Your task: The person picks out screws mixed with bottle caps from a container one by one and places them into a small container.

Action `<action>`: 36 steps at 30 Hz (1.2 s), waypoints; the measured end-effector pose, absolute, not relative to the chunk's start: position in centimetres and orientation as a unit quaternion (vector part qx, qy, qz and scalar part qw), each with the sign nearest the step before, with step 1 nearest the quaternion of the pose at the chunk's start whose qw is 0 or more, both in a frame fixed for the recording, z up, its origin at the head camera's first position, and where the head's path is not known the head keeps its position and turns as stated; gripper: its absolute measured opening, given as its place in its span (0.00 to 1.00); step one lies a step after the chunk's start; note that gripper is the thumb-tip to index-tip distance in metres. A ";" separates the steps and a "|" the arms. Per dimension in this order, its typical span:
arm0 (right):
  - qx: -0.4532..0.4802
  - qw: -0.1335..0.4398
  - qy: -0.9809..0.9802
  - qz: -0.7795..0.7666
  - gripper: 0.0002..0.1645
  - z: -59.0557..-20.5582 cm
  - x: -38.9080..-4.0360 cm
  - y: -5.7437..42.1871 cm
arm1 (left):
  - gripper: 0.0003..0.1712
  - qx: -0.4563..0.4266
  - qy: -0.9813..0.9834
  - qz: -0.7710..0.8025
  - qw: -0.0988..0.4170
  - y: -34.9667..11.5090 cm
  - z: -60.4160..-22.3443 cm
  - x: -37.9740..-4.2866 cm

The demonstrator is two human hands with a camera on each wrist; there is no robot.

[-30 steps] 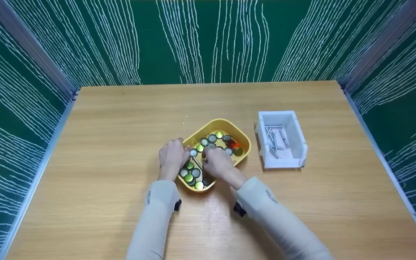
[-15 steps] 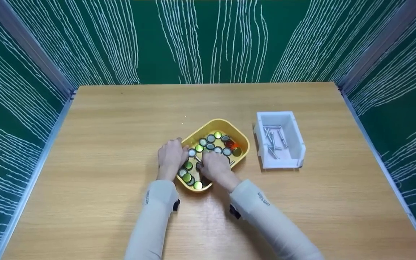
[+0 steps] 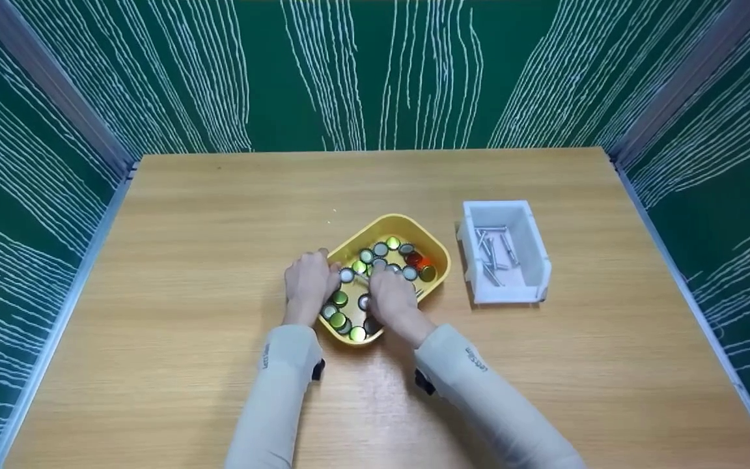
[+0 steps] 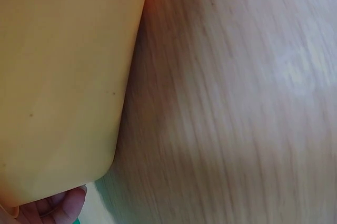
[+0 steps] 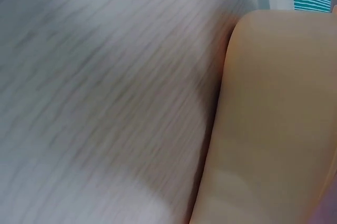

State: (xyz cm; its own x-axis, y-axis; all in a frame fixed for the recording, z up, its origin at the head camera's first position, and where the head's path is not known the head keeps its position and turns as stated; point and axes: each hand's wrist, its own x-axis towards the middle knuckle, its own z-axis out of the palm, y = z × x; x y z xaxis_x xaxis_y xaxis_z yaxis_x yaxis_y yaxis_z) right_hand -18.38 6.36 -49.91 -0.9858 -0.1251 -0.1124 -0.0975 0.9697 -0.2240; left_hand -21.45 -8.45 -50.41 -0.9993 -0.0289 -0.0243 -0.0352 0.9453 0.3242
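Note:
A yellow tub point(image 3: 357, 242) with rounded corners stands at an angle on the table, holding several bottle caps point(image 3: 340, 298), green, gold and grey. My left hand point(image 3: 310, 283) grips the tub's left rim, thumb on the inner side; in the left wrist view some fingers point(image 4: 68, 205) curl under the tub's edge. Inside the tub is my right hand point(image 3: 393, 296), its fingers bent down among the caps. A silver screw point(image 3: 362, 278) sticks out from its fingertips, which seem to pinch it; the grip itself is hidden behind the hand. The right wrist view shows only the tub's outer wall point(image 5: 279, 113) and table.
A white open-fronted bin point(image 3: 531, 244) with several silver screws point(image 3: 493, 251) stands right of the tub. Something red-orange point(image 3: 419, 261) lies at the tub's right end. Green panels with white wavy lines point(image 3: 375, 78) border the wooden table point(image 3: 186, 260).
My right hand has shifted slightly within the tub, and the screw at its fingertips has moved up and turned flatter. A cap below shows more clearly. My left hand keeps its place on the rim.

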 end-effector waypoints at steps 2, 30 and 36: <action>-0.058 0.036 0.988 -0.140 0.18 -50.0 -18.3 6.5 | 0.20 -0.017 0.986 0.163 0.013 -8.4 -50.4 -21.5; -0.107 0.110 0.874 -0.462 0.10 -49.5 -19.8 8.8 | 0.18 -0.025 0.985 0.169 0.016 -8.4 -50.3 -21.5; -0.086 0.137 0.817 -0.554 0.09 -49.3 -19.8 9.2 | 0.19 -0.023 0.985 0.166 0.032 -8.3 -50.2 -21.5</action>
State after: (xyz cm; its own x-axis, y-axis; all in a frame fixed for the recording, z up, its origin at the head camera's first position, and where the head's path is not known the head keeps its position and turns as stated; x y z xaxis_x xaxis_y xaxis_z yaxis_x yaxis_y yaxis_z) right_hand -19.75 9.25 -49.35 -0.9477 -0.2924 -0.1281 0.0111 0.3709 -0.9286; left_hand -21.46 -8.29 -50.24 -0.9969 -0.0356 -0.0702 -0.0567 0.9435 0.3265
